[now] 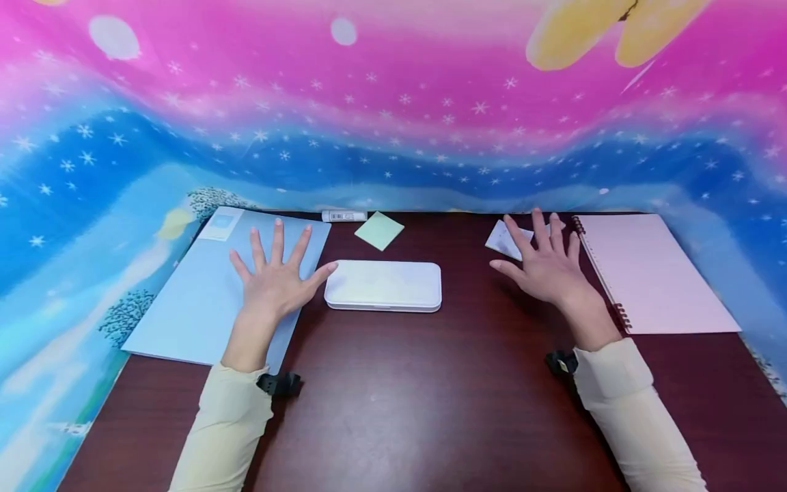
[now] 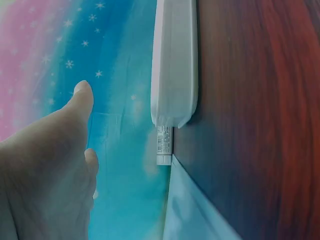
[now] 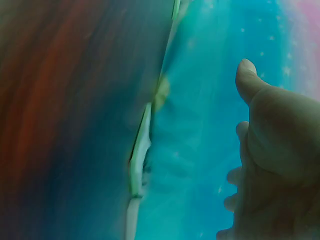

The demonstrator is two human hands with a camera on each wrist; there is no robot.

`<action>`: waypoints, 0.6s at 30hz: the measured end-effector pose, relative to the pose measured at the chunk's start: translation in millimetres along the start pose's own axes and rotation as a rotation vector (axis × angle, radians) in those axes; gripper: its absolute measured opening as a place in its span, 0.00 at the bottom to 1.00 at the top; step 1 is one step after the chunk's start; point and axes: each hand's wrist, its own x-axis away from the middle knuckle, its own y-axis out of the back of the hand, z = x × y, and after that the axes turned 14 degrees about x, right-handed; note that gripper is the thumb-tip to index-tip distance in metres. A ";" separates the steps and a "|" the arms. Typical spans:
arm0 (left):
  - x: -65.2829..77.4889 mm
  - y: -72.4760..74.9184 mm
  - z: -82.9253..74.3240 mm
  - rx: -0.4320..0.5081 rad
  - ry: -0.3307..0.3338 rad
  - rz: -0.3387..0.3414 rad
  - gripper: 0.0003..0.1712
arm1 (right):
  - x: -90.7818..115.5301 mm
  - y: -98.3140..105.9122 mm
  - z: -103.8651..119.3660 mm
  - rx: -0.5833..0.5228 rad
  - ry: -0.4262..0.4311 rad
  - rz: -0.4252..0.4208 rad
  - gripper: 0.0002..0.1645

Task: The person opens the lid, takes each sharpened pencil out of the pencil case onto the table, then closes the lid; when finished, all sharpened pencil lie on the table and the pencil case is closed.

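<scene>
Fingers spread wide, my left hand (image 1: pixel 273 277) hovers over the light-blue folder (image 1: pixel 184 301) and holds nothing. Its thumb tip overlaps the left end of a white pencil case (image 1: pixel 384 287) in the head view; the left wrist view shows the hand (image 2: pixel 47 170) apart from the case (image 2: pixel 175 65). My right hand (image 1: pixel 547 263), also spread and holding nothing, is raised above the table. Behind its fingers lies a small pale patterned pad (image 1: pixel 504 238), partly hidden. In the right wrist view, the hand (image 3: pixel 280 150) is apart from the pad (image 3: pixel 140 155).
A pink spiral notebook (image 1: pixel 658 273) lies at the right. Along the back are a white tube with a barcode (image 1: pixel 344 216) and a square of pale green sticky notes (image 1: pixel 379 231). Printed cloth (image 1: pixel 393 123) rises behind the dark wooden table (image 1: pixel 430 403).
</scene>
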 end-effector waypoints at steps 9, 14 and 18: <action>0.2 4.2 -2.5 -0.096 -0.100 0.045 0.63 | -16.7 6.6 43.2 0.037 0.120 -0.010 0.52; -0.8 -1.7 -1.0 -0.094 -0.150 0.127 0.71 | -20.1 1.4 72.5 0.056 0.236 -0.006 0.53; -5.2 -6.4 3.8 -0.002 -0.185 0.202 0.74 | -19.2 -0.6 94.7 0.045 0.358 0.029 0.54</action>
